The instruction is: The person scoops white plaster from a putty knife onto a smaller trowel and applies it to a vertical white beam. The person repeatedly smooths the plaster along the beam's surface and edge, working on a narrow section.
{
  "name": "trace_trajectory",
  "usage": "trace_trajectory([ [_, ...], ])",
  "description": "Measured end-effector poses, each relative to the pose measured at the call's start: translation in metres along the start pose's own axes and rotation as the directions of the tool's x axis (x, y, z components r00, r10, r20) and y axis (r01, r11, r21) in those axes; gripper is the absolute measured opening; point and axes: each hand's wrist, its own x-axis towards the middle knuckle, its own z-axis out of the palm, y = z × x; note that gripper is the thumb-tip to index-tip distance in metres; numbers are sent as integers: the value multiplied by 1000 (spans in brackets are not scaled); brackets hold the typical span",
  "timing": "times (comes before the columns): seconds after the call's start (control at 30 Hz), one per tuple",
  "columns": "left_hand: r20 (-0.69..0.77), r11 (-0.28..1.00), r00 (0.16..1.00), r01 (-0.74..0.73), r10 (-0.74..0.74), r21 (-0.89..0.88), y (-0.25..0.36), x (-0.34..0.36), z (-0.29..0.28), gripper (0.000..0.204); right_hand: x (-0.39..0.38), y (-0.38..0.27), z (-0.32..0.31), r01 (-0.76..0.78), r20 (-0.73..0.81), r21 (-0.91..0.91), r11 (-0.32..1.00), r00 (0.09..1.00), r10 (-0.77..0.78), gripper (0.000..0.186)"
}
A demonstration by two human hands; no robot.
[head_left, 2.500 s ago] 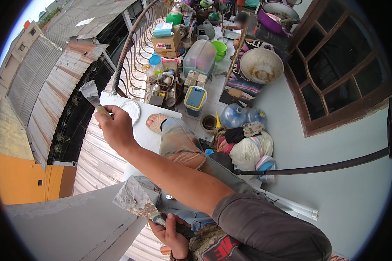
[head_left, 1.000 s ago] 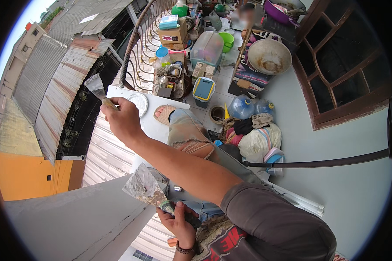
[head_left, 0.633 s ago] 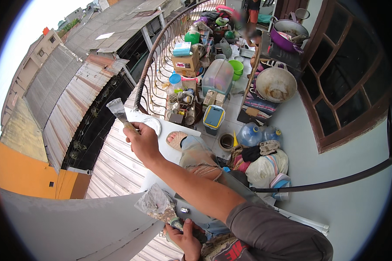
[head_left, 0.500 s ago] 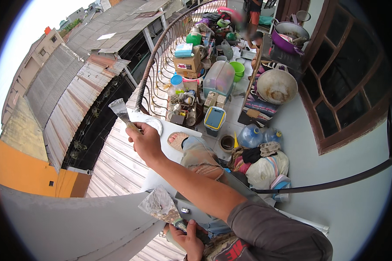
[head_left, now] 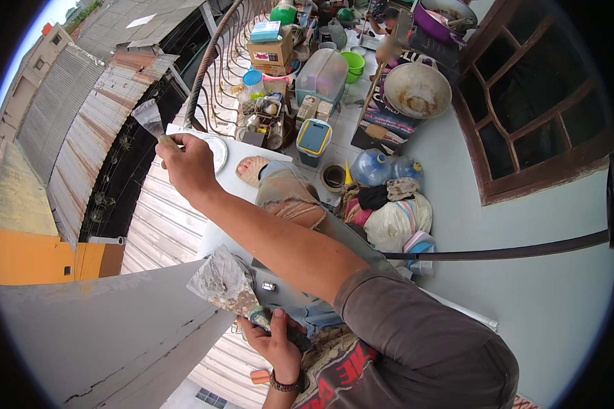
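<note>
While the left hand (head_left: 278,346) grips a wide scraper (head_left: 226,285) and the right hand (head_left: 189,167) a narrow one (head_left: 149,119), spreading seemingly needs steadiness next.

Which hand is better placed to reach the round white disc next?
Right, probably: the right hand, arm outstretched, appears beside the white disc, while the left hand sits nearer the body. Both are occupied, though: the right with a narrow scraper, the left with a wide scraper.
</note>
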Motion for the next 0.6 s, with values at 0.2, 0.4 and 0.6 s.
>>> trace_trajectory([
  [0.2,8,1000,1000,17,-17,10,-6,-13,-18,22,6,12,3,10,-9,89,996,1000,-9,28],
  [0.4,76,994,993,83,-89,77,-2,-41,-40,20,-10,-14,-33,-154,72,205,967,987,142,19],
  [0.6,63,974,997,-62,49,218,-9,-79,-72,16,-37,-28,-42,-198,185,231,953,970,157,25],
])
